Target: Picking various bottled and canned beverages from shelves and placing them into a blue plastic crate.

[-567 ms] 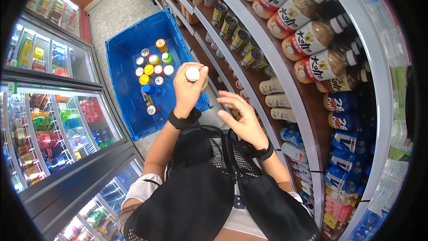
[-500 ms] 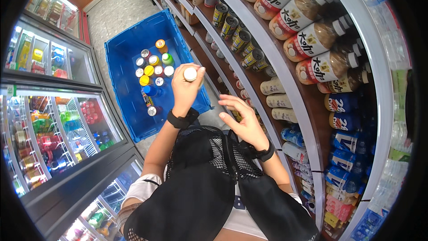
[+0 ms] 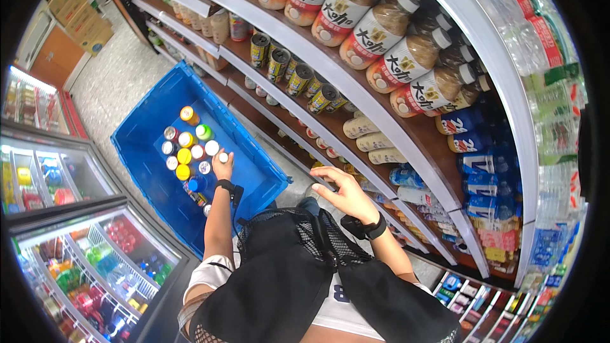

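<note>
A blue plastic crate (image 3: 244, 124) stands on the floor ahead of me. My left hand (image 3: 221, 169) is down inside it, its fingers wrapped round a white-capped bottle (image 3: 223, 157), of which little more than the cap shows. Just left of that hand stand several drinks, among them a green-capped bottle (image 3: 203, 131), an orange-topped one (image 3: 189, 114), yellow-capped bottles (image 3: 183, 171) and a blue-capped bottle (image 3: 197, 183). My right hand (image 3: 348, 195) hovers right of the crate in front of the lower shelves, fingers stretched out and holding nothing.
To the right run curved shelves (image 3: 445, 178) with brown drink bottles (image 3: 346, 13), yellow-black cans (image 3: 278, 63) and blue bottles (image 3: 480, 184). Glass-door fridges (image 3: 95, 260) line the left. Cardboard boxes (image 3: 79, 19) are stacked at the far left.
My left hand has lowered the bottle into the crate beside the other drinks. My right hand remains open by the shelves. The whole view has turned, shifting the crate leftward and lower.
</note>
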`<state>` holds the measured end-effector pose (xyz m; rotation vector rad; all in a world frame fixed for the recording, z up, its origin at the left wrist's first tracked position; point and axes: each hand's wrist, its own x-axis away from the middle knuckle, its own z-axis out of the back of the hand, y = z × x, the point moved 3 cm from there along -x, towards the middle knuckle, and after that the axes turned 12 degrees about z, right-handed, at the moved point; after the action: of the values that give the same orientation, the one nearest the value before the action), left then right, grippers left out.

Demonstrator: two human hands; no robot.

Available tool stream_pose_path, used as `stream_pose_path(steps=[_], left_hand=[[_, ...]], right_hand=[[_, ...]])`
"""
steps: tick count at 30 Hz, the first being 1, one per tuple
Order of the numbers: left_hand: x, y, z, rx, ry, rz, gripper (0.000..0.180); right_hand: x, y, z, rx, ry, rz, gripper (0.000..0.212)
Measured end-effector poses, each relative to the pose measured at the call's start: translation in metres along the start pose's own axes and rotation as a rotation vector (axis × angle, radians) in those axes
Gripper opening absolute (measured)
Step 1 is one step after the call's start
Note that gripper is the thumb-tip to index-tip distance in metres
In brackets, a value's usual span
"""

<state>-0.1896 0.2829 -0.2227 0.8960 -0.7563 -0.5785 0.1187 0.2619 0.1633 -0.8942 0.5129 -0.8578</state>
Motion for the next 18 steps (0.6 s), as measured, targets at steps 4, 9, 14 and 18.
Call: stream_pose_path(steps=[4, 9, 14, 18], left_hand=[[-0.013, -0.046, -0.001, -0.061, 0.024, 0.039, 0.052], [-0.015, -0.057, 0.006, -0.054, -0.12, 0.193, 0.063], [0.0, -0.015, 0.008, -0.211, -0.134, 0.161, 0.066], [-0.026, 0.007, 0.036, -0.428, -0.209, 0.154, 0.059]], right_hand=[[-0.004, -0.008, -0.006, -0.006, -0.041, -0.009, 0.034], [-0.004, -0.01, -0.018, -0.033, -0.086, -0.026, 0.034], [-0.004, -0.008, -0.022, -0.025, -0.122, -0.01, 0.036], [-0.009, -0.016, -0.03, -0.018, -0.174, 0.098, 0.035]])
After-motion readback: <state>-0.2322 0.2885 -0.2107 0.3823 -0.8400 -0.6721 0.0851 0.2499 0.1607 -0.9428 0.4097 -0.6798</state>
